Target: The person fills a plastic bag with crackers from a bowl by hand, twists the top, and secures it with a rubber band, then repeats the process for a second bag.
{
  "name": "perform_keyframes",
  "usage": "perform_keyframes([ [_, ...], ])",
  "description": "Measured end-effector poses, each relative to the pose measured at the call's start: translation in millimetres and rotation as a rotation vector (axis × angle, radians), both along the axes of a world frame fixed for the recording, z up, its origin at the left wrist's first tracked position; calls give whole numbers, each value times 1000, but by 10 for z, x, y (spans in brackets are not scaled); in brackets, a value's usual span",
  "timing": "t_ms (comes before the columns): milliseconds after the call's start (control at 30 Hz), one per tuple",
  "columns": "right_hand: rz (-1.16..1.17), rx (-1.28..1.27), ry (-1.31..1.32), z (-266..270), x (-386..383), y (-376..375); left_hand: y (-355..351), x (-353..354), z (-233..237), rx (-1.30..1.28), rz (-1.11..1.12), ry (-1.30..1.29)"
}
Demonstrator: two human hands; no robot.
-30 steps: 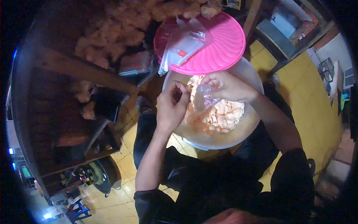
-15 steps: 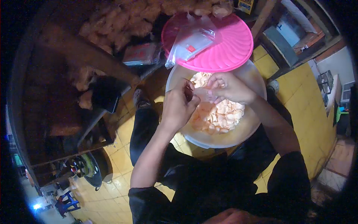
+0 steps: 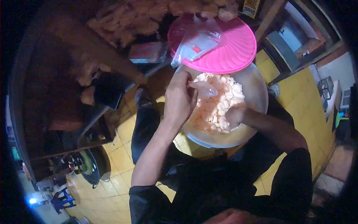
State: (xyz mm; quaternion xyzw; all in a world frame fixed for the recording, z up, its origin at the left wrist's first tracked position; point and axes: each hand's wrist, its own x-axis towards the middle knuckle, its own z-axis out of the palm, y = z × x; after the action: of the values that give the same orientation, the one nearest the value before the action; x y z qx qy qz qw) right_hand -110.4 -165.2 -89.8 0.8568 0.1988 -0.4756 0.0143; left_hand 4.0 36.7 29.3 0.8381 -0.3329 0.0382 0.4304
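A wide translucent tub stands between my knees, with many pale, round, chip-like crackers in it. My left hand is closed on the edge of a small clear plastic bag above the tub's left side. The bag's free end hangs out over the crackers. My right hand reaches down into the crackers at the tub's right side. Its fingers are blurred and partly hidden, so their grip does not show.
A pink ribbed lid lies across the tub's far rim, with a pack of clear plastic bags on it. More packets lie to its left. A dark wooden frame runs along the left. Yellow tiles cover the floor.
My right hand has left the plastic bag and moved down into the crackers. The bag stays in my left hand. The view has shifted slightly.
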Motion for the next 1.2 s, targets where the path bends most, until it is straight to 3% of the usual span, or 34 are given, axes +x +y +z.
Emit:
perform_keyframes([
  [200, -166, 226, -215, 84, -237, 250, -13, 46, -136, -80, -199, -38],
  [233, -48, 312, -337, 68, -238, 227, -11, 47, -145, -16, -189, -81],
  [333, -135, 199, -179, 359, -108, 259, -24, 32, -100, 91, -163, -89],
  [467, 0, 260, -101, -221, -309, 176, -85, -32, -32, 102, -114, 11],
  [567, -79, 309, -189, -347, -345, 189, -97, -43, -14, 50, -140, 139],
  [667, 65, 384, -175, -456, -355, 119, -106, -58, 4, 58, -151, 157],
  [733, -397, 1337, -75, -667, -417, -61, -111, -65, 18, 71, -155, 170],
  [833, -401, 1469, -248, -669, -443, 26, -102, -79, 44, 94, -150, 209],
  [867, -400, 1470, -250, -638, -456, 43, -97, -84, 50, 103, -148, 235],
  [933, -181, 1071, -672, -502, -475, 64, -90, -90, 35, 86, -149, 264],
  [967, -180, 1072, -675, -435, -472, 68, -88, -86, 25, 68, -148, 295],
  [1033, -901, 1048, -212, -275, -450, 75, -78, -71, 16, 72, -159, 304],
  [1067, -895, 1048, -209, -196, -359, 52, -71, -69, 8, 75, -171, 318],
  [1133, -113, 449, -548, 64, 7, -34, -62, -63, -27, 53, -184, 323],
  [1200, -197, 370, -398, 664, 142, -134, -63, -59, -49, 32, -199, 325],
])
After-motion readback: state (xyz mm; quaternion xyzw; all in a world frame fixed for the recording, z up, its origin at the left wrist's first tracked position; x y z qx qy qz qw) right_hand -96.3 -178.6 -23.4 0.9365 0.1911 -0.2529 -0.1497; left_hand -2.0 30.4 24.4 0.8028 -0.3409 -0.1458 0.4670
